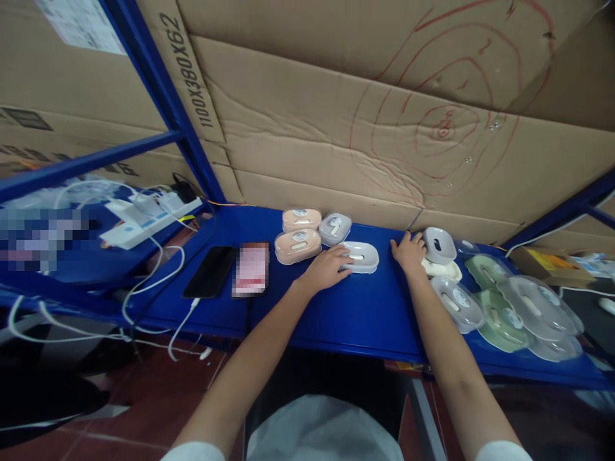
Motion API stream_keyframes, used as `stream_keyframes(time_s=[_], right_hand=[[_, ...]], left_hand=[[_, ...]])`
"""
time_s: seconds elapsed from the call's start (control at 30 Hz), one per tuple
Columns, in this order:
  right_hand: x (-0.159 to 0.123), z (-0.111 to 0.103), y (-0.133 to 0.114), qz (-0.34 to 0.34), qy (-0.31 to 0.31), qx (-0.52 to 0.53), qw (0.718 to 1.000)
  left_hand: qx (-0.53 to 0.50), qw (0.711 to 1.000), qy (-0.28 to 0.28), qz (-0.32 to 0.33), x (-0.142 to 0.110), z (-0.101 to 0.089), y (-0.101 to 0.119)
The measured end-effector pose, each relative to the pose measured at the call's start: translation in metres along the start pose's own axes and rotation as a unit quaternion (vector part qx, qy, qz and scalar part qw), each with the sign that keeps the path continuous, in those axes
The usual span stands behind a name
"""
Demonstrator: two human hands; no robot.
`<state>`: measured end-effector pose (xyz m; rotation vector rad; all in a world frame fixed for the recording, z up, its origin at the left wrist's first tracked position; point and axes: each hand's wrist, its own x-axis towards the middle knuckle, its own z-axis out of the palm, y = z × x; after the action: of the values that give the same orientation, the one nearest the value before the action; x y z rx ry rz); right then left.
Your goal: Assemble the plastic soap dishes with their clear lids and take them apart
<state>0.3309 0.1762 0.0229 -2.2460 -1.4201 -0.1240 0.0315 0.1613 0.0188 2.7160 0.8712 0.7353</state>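
Note:
My left hand [327, 267] is on the left end of a pale grey oval plastic box [369, 256], fingers over its top and thumb at the front edge. A white bar shows in the middle of that box. My right hand [409, 250] has its fingers apart. Its fingertips reach the left side of a small grey box with a dark slot [438, 244]; whether they touch it is unclear. Under that box lies a cream-coloured piece [446, 270]. Two peach lidded boxes [298, 246] and a round-cornered grey box [335, 228] stand beyond my left hand.
Stacked grey lidded boxes [541, 307] and green ones [502, 323] lie at the right, behind a grey box [459, 301]. Two phones, one dark [210, 272], one lit [250, 269], rest left. A power strip [148, 218] trails white cables. Cardboard [307, 147] backs the blue shelf [360, 320].

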Motion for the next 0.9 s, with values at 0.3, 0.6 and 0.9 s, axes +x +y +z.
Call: stream_keyframes(time_s=[0.3, 0.6, 0.9], right_hand=[[0.006, 0.001, 0.007, -0.091, -0.051, -0.011, 0.995], [-0.005, -0.002, 0.017, -0.208, -0.158, 0.01, 0.965], [-0.004, -0.001, 0.023, -0.215, -0.124, 0.047, 0.968]], left_hand=[[-0.019, 1.0, -0.008, -0.005, 0.001, 0.0, -0.002], [-0.027, 0.999, 0.011, -0.019, -0.001, -0.012, 0.006], [-0.056, 0.998, 0.018, -0.027, -0.003, -0.014, 0.006]])
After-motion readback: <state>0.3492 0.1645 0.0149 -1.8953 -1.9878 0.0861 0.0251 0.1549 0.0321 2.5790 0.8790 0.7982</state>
